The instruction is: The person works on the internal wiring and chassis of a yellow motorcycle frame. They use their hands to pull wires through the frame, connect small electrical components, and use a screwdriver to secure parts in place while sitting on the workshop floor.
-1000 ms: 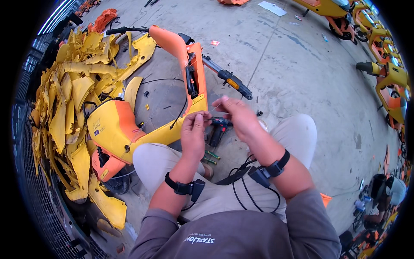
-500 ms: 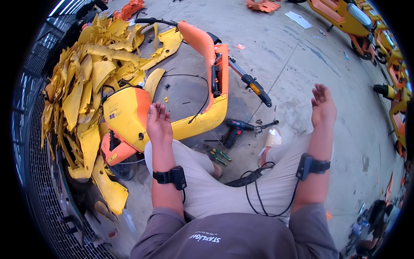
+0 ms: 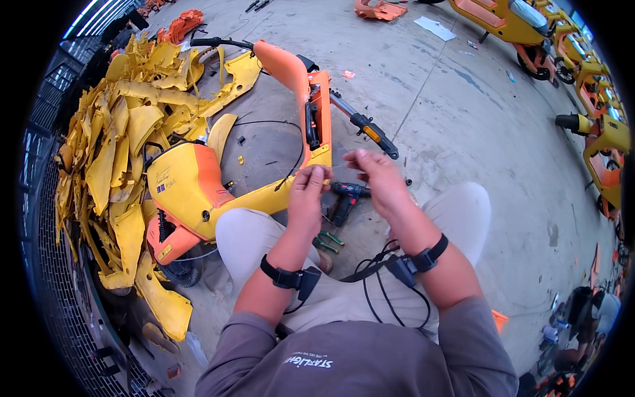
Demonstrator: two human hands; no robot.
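Observation:
Both my hands are raised in front of me, close together but apart. My left hand (image 3: 308, 192) is closed, its thumb against its curled fingers, and I see nothing in it. My right hand (image 3: 380, 177) is open, fingers loosely bent toward the left one, and holds nothing. Beyond them lies a yellow and orange scooter body (image 3: 188, 178) on its side, with a handlebar (image 3: 221, 42) and a metal fork leg (image 3: 374, 134). On the floor under my hands are a cordless drill (image 3: 345, 202) and green-handled pliers (image 3: 331, 241), both partly hidden.
Broken yellow plastic panels (image 3: 122, 139) are heaped on the left beside a dark grating (image 3: 46, 264). Yellow scooters (image 3: 605, 142) stand in a row at the right. An orange panel (image 3: 380, 9) and a white sheet (image 3: 434, 28) lie on the far floor. Black cables (image 3: 387, 298) hang across my lap.
My hands have come inward from wide apart and now face each other. The left has closed from open; the right has moved left and down. The view has shifted slightly right.

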